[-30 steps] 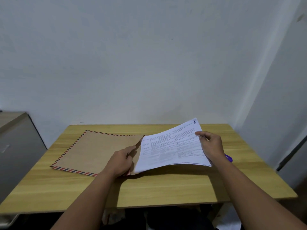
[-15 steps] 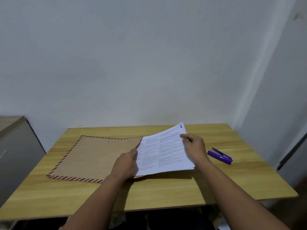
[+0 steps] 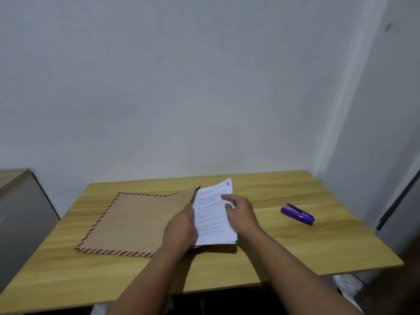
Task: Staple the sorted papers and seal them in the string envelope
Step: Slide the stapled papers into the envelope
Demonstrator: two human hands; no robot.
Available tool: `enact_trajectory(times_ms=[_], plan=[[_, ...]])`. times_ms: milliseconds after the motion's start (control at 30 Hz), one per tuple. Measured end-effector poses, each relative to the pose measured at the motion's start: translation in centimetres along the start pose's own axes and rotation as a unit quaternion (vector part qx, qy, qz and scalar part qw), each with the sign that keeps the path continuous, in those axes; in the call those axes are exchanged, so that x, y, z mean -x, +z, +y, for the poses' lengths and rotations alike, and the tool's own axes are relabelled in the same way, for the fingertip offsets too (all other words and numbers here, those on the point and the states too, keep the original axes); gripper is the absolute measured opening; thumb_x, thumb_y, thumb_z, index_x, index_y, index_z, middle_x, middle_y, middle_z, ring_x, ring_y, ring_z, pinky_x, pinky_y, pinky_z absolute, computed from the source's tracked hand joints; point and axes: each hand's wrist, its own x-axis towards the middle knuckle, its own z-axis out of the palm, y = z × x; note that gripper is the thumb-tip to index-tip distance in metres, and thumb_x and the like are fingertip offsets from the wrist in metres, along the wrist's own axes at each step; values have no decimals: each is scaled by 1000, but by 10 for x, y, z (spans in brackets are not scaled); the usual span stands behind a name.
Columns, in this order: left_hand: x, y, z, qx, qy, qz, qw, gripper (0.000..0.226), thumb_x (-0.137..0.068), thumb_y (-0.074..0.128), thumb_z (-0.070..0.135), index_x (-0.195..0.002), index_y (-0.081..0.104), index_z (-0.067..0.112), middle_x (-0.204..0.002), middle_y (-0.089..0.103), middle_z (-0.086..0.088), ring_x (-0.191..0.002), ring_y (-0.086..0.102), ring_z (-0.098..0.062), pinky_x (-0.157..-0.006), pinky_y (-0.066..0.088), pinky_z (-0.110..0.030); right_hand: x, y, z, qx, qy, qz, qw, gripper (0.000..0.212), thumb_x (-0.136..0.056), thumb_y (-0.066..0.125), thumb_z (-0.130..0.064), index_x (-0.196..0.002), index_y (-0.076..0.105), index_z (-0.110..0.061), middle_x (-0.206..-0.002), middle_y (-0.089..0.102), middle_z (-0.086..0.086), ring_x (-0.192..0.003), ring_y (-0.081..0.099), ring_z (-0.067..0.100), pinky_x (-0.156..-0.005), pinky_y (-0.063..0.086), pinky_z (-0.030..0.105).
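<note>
A brown envelope (image 3: 136,221) with a red-and-blue striped border lies flat on the wooden table (image 3: 284,253), its open mouth facing right. My left hand (image 3: 180,233) grips the upper lip of that mouth and holds it apart. A stack of printed white papers (image 3: 210,214) is partly inside the mouth, with roughly a third of it still showing. My right hand (image 3: 239,213) rests on the stack's right edge, fingers curled over the sheets. A purple stapler (image 3: 297,214) lies on the table to the right, away from both hands.
A grey cabinet (image 3: 20,214) stands beside the table's left edge. A white wall runs close behind the table, and a second wall closes in on the right.
The paper stack has slid leftwards, deeper into the envelope, with my right hand following it. The stapler, hidden behind my right hand a second ago, is now in plain sight.
</note>
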Motion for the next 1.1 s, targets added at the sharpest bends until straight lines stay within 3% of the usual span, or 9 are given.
enact_trajectory(times_ms=[133, 200, 300, 400, 600, 733, 867, 967, 1100], plan=[[4, -4, 9, -29, -8, -16, 999, 39, -91, 45, 9, -128, 49, 17, -101, 67, -6, -75, 50, -25, -60, 40, -34, 9, 13, -10, 42, -5, -26, 999, 36, -101, 58, -12, -135, 69, -16, -141, 66, -2, -128, 62, 15, -98, 44, 20], [6, -6, 8, -39, -12, -16, 999, 41, -90, 47, 10, -131, 48, 18, -103, 67, -5, -75, 50, -25, -61, 40, -34, 11, 8, -12, 42, 13, 2, 999, 32, -96, 60, -10, -123, 75, -14, -127, 73, -1, -107, 67, 13, -90, 52, 24], [8, -8, 6, -49, -22, -16, 998, 49, -89, 47, 8, -137, 46, 17, -104, 69, -7, -75, 49, -26, -62, 39, -34, 12, 0, -14, 17, 43, 38, 998, 25, -90, 59, -4, -100, 81, -11, -87, 77, -6, -71, 67, 14, -74, 63, 37], [11, -9, 9, -58, -18, -14, 998, 52, -92, 48, 11, -143, 41, 18, -105, 69, -7, -78, 53, -26, -63, 40, -34, 15, 2, -19, -9, 58, 14, 998, 21, -94, 60, -3, -98, 80, -8, -71, 72, -7, -44, 61, 11, -53, 57, 27], [23, -19, 18, -33, 15, -26, 999, 46, -95, 45, 19, -141, 43, 19, -102, 71, -9, -77, 54, -30, -60, 37, -36, 8, 24, -33, -3, 75, -64, 995, 30, -98, 52, -2, -116, 77, -7, -73, 71, 1, -48, 67, 24, -49, 58, 29], [30, -26, 20, -5, 40, -33, 999, 59, -91, 49, 18, -148, 37, 25, -94, 71, -7, -73, 58, -29, -55, 37, -36, 1, 37, -40, -42, 121, -133, 983, 40, -99, 44, 5, -122, 74, -8, -71, 65, 8, -53, 67, 30, -36, 43, 21], [30, -31, 23, 39, 58, -14, 997, 58, -95, 53, 18, -150, 39, 32, -101, 73, -1, -79, 62, -22, -58, 45, -31, -3, 54, -40, -65, 127, -168, 975, 40, -100, 44, 6, -113, 78, -11, -87, 70, 15, -70, 71, 29, -55, 64, 37], [28, -29, 22, 47, 52, -17, 997, 55, -95, 54, 17, -148, 44, 28, -103, 74, 2, -85, 67, -17, -72, 58, -36, 1, 60, -41, -35, 110, -181, 977, 36, -101, 43, 6, -108, 74, -9, -89, 71, 13, -71, 70, 25, -49, 56, 28], [26, -26, 17, 32, 31, -30, 999, 51, -98, 50, 20, -147, 43, 29, -97, 72, 0, -82, 66, -19, -69, 57, -33, 5, 56, -41, -46, 106, -143, 983, 30, -101, 50, -6, -113, 76, -15, -86, 75, 12, -69, 70, 27, -60, 61, 39]])
